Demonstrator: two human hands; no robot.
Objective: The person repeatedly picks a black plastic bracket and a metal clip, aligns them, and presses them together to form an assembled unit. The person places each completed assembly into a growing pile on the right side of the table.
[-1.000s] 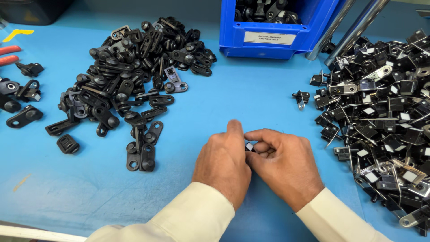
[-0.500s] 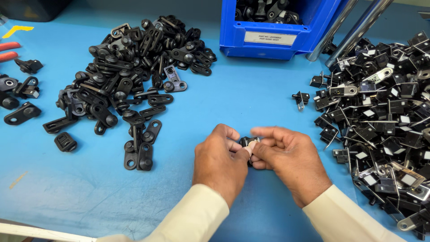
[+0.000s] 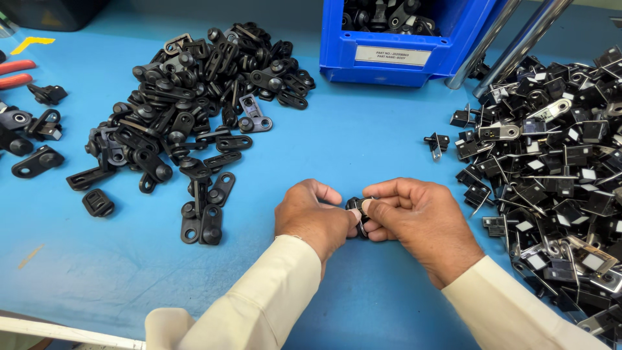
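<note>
**Two hands pressing a small black part together at mid-worktop**

Blue worktop [image 3: 363,142] carries everything. Right side: large heap of black-and-metal clip parts [image 3: 557,175], some with silver tabs, a few strays at its near edge, one lone piece [image 3: 437,141] apart toward the centre. Upper left: second large heap of black plastic links [image 3: 194,104], spilling toward the centre in pairs. Top centre: blue bin [image 3: 395,39] with more black parts inside; two slanting metal tubes [image 3: 512,42] just right of it. Far left edge: a few single black pieces [image 3: 37,162] and red tool handles [image 3: 14,72].

Left hand [image 3: 311,217] and right hand [image 3: 418,220] meet low in the centre, fingertips touching across a small black part [image 3: 357,214], held just above the worktop, between the two heaps. Left grip: thumb and forefinger pinching the part's left end. Right grip: fingers curled, thumb and forefinger pinching the right end. Most of the part is hidden by the fingers; whether it is one piece or two mated halves, cannot tell.

Judgement on doing this well: keep the piece square between both pinches, press evenly along one line rather than twisting, and keep fingertips off any joint so nothing is nipped
</note>
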